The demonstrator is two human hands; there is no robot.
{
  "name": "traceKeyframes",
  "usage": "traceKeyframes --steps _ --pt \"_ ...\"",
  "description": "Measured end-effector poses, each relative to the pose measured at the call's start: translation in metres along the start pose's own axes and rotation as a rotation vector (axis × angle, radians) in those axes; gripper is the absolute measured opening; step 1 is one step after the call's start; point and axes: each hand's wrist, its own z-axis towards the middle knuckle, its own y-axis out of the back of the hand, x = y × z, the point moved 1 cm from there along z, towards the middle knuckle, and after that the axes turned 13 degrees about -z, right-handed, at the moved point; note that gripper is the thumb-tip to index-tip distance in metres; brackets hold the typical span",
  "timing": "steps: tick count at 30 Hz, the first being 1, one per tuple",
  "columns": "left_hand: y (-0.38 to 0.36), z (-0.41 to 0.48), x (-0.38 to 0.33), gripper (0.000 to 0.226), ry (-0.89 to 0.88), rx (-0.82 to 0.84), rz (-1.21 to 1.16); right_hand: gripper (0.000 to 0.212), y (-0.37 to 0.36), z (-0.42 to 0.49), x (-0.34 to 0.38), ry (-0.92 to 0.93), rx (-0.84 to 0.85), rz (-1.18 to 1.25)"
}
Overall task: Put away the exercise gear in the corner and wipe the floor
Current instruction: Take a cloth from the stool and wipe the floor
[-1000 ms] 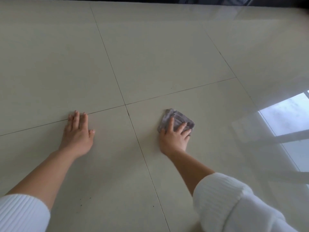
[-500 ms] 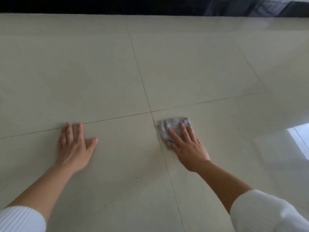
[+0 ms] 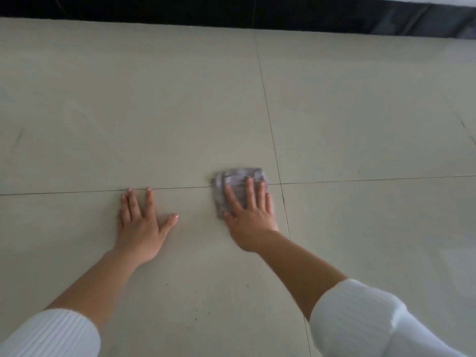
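A folded grey cloth [image 3: 238, 179] lies flat on the pale tiled floor [image 3: 180, 112], just left of where two grout lines cross. My right hand [image 3: 248, 215] presses on it with straight, spread fingers, covering its near half. My left hand [image 3: 140, 222] rests flat on the bare tile to the cloth's left, fingers straight and thumb out, fingertips at the horizontal grout line. Both forearms are bare with white ribbed sleeves pushed up. No exercise gear is in view.
A dark band [image 3: 231, 11], like a skirting or furniture base, runs along the far edge of the floor. Small dark specks [image 3: 195, 316] dot the tile between my arms. Bare tile stretches on all sides.
My right hand has slid the cloth leftward across the vertical grout line, closer to my left hand. The view has swung left, so the bright window reflection at right is gone.
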Motion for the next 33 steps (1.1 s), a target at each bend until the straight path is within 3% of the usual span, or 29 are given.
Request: traceKeyframes --steps 4,7,9,12,14,16,19,21,23,29,33 --pt "0.000 -0.002 0.005 0.086 -0.032 -0.047 -0.010 0.055 -0.012 -0.020 0.026 0.334 -0.027 -0.179" --pt "0.003 0.001 0.004 0.085 -0.032 -0.063 0.004 0.054 -0.004 -0.017 -0.002 0.434 -0.022 -0.273" --pt "0.007 0.004 0.000 0.084 0.011 -0.035 0.006 0.056 0.000 -0.016 -0.033 0.320 -0.012 -0.236" --pt "0.005 0.001 -0.010 0.078 0.059 0.016 -0.007 0.059 -0.016 -0.027 -0.106 -0.021 0.099 -0.077" --pt "-0.002 -0.003 -0.023 0.074 0.050 0.043 -0.045 0.074 -0.026 -0.040 -0.160 -0.257 0.161 -0.020" --pt "-0.006 -0.003 -0.043 0.079 0.089 0.079 -0.109 0.069 -0.022 -0.048 -0.203 -0.489 0.191 0.124" --pt "-0.012 0.007 -0.070 0.097 0.199 0.114 -0.115 0.065 0.002 -0.029 -0.229 -0.738 0.121 0.277" --pt "-0.017 0.013 -0.078 0.105 0.204 0.100 -0.064 0.066 0.014 0.006 -0.224 -0.763 0.043 0.271" --pt "-0.018 0.016 -0.079 0.106 0.208 0.088 -0.055 0.065 0.024 0.042 -0.198 -0.606 0.009 0.231" --pt "-0.017 0.013 -0.083 0.107 0.238 0.099 0.039 0.057 0.031 0.078 -0.063 0.186 -0.028 -0.048" --pt "-0.015 0.020 -0.090 0.109 0.276 0.173 0.132 0.055 0.024 0.073 -0.063 0.408 -0.046 -0.183"
